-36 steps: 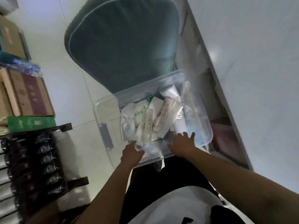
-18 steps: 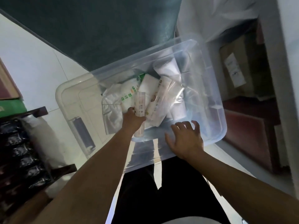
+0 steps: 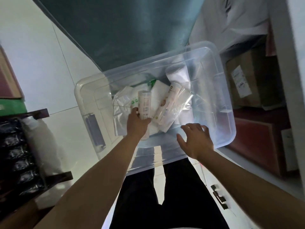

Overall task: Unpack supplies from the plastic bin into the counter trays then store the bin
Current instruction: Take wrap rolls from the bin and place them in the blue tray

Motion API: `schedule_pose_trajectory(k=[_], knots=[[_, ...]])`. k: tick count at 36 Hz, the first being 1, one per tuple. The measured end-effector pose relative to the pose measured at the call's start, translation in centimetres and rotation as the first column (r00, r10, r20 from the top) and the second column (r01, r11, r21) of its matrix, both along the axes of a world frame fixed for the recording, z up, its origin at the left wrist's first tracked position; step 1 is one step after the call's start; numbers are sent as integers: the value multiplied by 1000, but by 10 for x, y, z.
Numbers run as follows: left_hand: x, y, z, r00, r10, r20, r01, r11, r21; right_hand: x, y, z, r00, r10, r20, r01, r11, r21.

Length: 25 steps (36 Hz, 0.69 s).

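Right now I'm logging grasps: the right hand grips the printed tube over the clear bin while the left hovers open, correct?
Sides are swapped. In the head view the left hand grips the printed tube over the clear bin; the right hand hovers open.

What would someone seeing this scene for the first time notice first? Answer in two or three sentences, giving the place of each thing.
The clear plastic bin fills the middle of the view, with white packets heaped in its left half. The left hand grips a printed tube-shaped pack above that heap, while the right hand hovers open at the bin's near edge. A cardboard box sits on a shelf to the right.
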<state>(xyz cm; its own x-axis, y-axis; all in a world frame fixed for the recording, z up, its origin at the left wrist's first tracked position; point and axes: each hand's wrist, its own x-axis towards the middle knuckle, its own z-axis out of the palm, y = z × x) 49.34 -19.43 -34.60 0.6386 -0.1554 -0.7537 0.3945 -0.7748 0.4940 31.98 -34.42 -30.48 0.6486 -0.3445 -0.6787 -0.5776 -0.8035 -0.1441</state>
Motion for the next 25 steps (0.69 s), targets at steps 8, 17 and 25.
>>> schedule_pose_trajectory(k=[8,17,25], knots=[[4,55,98,959,263,-109,-279,943,-183,26,1,11,959,-269,-91,277,956,95],[-27,91,133,840,515,-172,-542,813,-212,93,9,-13,535,-836,-121,813,471,342],[-43,83,114,788,581,-204,-615,756,-225,154,16,-81,377,-926,-6,897,363,252]])
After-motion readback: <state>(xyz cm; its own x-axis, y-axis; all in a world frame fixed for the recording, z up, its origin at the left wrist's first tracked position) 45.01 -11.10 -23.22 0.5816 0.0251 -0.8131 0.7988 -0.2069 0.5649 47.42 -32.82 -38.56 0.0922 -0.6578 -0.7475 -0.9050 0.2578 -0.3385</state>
